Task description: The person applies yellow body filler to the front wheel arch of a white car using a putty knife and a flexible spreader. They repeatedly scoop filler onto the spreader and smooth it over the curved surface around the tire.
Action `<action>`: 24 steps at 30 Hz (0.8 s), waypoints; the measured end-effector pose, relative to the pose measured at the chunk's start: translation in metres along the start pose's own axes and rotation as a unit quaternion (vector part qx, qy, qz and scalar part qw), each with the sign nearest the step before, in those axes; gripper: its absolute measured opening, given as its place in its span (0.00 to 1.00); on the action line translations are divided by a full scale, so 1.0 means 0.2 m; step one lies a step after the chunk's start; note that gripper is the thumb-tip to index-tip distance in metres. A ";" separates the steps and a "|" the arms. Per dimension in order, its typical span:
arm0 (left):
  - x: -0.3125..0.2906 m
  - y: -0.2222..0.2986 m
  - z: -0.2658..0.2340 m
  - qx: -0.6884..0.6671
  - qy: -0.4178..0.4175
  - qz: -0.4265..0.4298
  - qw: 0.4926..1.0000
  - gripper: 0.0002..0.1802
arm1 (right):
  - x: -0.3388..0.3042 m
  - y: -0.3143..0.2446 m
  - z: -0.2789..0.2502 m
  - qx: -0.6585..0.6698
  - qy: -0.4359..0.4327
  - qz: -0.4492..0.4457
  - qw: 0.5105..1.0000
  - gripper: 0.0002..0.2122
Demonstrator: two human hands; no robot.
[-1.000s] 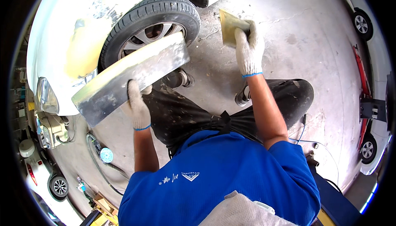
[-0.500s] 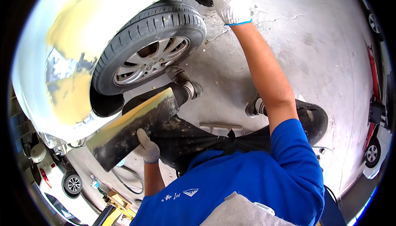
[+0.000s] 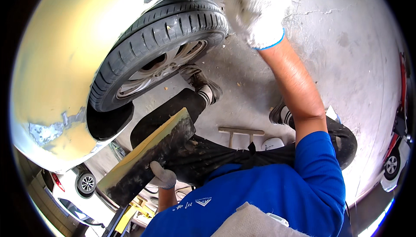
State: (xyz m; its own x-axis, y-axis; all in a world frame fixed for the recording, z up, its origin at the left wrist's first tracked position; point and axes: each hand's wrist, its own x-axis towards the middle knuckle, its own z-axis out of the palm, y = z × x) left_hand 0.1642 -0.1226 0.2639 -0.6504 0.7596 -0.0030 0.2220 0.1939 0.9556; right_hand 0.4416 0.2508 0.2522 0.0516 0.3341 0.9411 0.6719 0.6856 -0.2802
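Note:
My left hand [image 3: 163,175], in a white knit glove, grips the near edge of a dark rectangular board [image 3: 147,161], its thumb on the smeared face. A yellow-green coated strip runs along the board's far edge; the board is tilted above my left thigh. At the top, my gloved right hand [image 3: 258,14] is closed and partly blurred, close to the end of the car body panel [image 3: 65,64]. Whatever its fingers hold is hidden at the picture's edge. The panel carries broad yellow patches and bare grey metallic spots.
A car wheel [image 3: 160,59] with a black tyre stands under the panel, beside my left shoe [image 3: 201,81]. Between my legs is a low wooden stool [image 3: 241,131]. Other cars [image 3: 78,198] stand lower left and far right on the concrete floor [image 3: 342,64].
My view has shifted and come nearer the panel. The right hand shows larger and lower in the picture, still near the panel's end. The left hand keeps hold of the board.

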 end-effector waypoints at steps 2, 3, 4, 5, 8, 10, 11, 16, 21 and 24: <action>-0.01 0.01 0.04 0.000 0.015 0.030 0.999 0.28 | -0.05 -0.06 0.01 0.023 -0.016 -0.015 0.999 0.19; -0.01 0.01 0.04 0.002 0.012 0.025 1.000 0.28 | -0.06 -0.09 0.02 0.032 -0.026 -0.024 0.999 0.19; -0.01 0.01 0.03 0.004 0.010 0.020 1.000 0.27 | -0.08 -0.11 0.02 0.042 -0.033 -0.031 0.998 0.19; 0.00 0.00 0.02 0.006 0.008 0.015 1.000 0.27 | -0.09 -0.14 0.02 0.049 -0.038 -0.039 0.997 0.19; 0.01 -0.01 0.01 0.001 0.016 0.007 1.000 0.27 | -0.18 -0.18 0.04 -0.009 -0.044 -0.064 0.997 0.22; 0.01 -0.09 -0.09 0.026 0.000 0.022 0.999 0.29 | -0.23 -0.20 0.04 -0.031 -0.080 -0.076 0.993 0.22; 0.01 -0.13 -0.13 0.038 -0.009 0.029 0.999 0.29 | -0.26 -0.22 0.03 -0.005 -0.092 -0.047 0.995 0.23; 0.01 -0.01 -0.02 -0.005 -0.020 -0.006 1.000 0.37 | -0.32 -0.35 -0.09 0.000 -0.134 -0.008 0.991 0.24; -0.01 0.00 0.00 -0.061 -0.046 0.023 0.997 0.29 | -0.26 -0.37 -0.21 -0.007 -0.078 0.088 0.993 0.21; 0.01 0.03 0.05 -0.064 -0.058 0.007 0.996 0.33 | -0.23 -0.50 -0.24 0.152 -0.017 0.352 0.924 0.19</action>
State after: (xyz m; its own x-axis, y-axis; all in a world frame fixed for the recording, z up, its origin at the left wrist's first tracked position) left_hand 0.1713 -0.1140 0.2666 -0.5579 0.8297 -0.0168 0.1311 0.1081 0.9855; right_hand 0.4072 0.1364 0.2451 0.3699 0.7825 0.5008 0.2427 0.4389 -0.8651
